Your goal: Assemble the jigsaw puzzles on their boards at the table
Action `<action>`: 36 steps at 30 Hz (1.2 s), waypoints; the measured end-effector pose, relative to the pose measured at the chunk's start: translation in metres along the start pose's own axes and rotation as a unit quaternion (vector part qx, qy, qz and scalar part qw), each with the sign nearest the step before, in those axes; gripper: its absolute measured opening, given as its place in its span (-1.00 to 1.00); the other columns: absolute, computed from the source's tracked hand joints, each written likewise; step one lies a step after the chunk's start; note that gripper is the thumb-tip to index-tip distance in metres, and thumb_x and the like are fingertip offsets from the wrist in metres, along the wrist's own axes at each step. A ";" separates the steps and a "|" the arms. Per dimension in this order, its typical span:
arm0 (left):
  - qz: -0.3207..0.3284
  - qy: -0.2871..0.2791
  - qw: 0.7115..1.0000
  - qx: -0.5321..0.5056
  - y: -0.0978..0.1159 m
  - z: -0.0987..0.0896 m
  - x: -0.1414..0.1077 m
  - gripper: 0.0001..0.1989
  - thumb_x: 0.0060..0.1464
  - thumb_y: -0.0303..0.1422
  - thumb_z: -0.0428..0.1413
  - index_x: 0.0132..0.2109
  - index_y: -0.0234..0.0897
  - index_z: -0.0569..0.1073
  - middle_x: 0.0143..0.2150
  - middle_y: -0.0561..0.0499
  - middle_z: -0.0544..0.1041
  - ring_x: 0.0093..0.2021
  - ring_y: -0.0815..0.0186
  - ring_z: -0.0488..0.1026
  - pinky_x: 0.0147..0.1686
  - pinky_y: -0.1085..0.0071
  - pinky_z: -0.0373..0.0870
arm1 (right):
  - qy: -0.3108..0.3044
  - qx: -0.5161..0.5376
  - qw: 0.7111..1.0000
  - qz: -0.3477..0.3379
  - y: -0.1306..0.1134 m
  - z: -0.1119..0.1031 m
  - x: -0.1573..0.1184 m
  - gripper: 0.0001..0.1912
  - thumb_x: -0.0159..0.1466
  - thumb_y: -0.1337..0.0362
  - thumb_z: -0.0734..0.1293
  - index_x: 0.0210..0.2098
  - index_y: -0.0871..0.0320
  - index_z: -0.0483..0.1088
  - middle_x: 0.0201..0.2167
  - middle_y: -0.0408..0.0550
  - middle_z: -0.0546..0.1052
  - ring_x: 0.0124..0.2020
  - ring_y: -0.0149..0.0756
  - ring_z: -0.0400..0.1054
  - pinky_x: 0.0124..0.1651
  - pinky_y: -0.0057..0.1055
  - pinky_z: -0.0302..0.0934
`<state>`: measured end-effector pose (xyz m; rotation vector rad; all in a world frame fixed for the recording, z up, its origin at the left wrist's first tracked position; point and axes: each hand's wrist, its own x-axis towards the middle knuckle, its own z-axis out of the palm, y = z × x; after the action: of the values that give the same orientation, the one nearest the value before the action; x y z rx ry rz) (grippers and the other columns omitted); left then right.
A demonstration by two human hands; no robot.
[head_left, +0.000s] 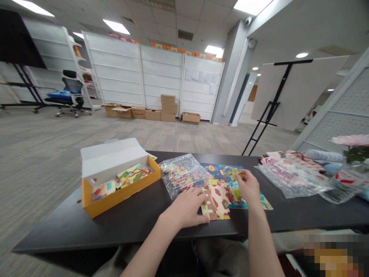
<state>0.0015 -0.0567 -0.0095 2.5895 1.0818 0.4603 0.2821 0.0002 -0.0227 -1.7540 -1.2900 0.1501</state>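
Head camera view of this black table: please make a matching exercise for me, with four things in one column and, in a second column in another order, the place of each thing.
Things:
1. Orange box
2. Clear plastic bag
3. Right hand
4. Pink flowers

Places:
A. On the colourful puzzle
B. Far right of the black table
C. Left end of the table, lid open
D. Between the box and the puzzle

Pairs: 1-C, 2-D, 3-A, 4-B

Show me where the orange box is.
In the head view, the orange box sits open on the left of the black table, beside the clear plastic bag and the person's left hand.
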 end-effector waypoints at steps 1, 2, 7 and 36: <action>0.000 0.002 1.000 0.000 0.000 0.000 0.000 -0.60 -0.02 -0.09 0.33 -0.09 -0.17 0.50 0.04 -0.05 0.53 0.10 0.04 0.44 0.15 0.12 0.35 | 0.007 0.003 1.000 0.003 -0.001 -0.001 0.000 -0.60 0.14 0.07 0.28 -0.14 0.18 0.50 -0.26 0.15 0.65 -0.27 -0.07 0.53 -0.12 -0.23 0.33; 0.001 0.004 1.000 0.001 0.000 0.001 0.000 -0.59 -0.02 -0.09 0.33 -0.08 -0.17 0.50 0.04 -0.05 0.53 0.11 0.04 0.44 0.16 0.12 0.35 | 0.008 0.003 1.000 0.004 -0.001 -0.001 0.000 -0.59 0.14 0.07 0.28 -0.13 0.19 0.50 -0.27 0.15 0.65 -0.28 -0.08 0.53 -0.13 -0.23 0.33; 0.002 0.008 1.000 0.014 0.003 0.003 0.002 -0.49 0.05 -0.07 0.29 0.09 -0.18 0.47 0.10 -0.10 0.52 0.18 0.02 0.41 0.20 0.09 0.32 | -0.073 0.024 0.997 -0.004 0.001 0.008 -0.002 -0.64 0.08 0.10 0.34 -0.19 0.17 0.51 -0.35 0.06 0.64 -0.32 -0.12 0.53 -0.22 -0.27 0.35; -0.007 -0.012 0.999 0.043 0.003 0.001 0.010 -0.48 0.06 -0.03 0.27 0.08 -0.19 0.47 0.12 -0.12 0.51 0.15 0.00 0.42 0.23 0.05 0.29 | -0.130 0.016 0.991 -0.028 -0.006 0.001 -0.010 -0.76 0.01 0.15 0.41 -0.35 0.14 0.53 -0.42 -0.07 0.55 -0.41 -0.21 0.47 -0.32 -0.35 0.33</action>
<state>0.0101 -0.0514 -0.0076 2.6528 1.1337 0.3862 0.2723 -0.0071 -0.0232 -1.7103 -1.5120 0.3765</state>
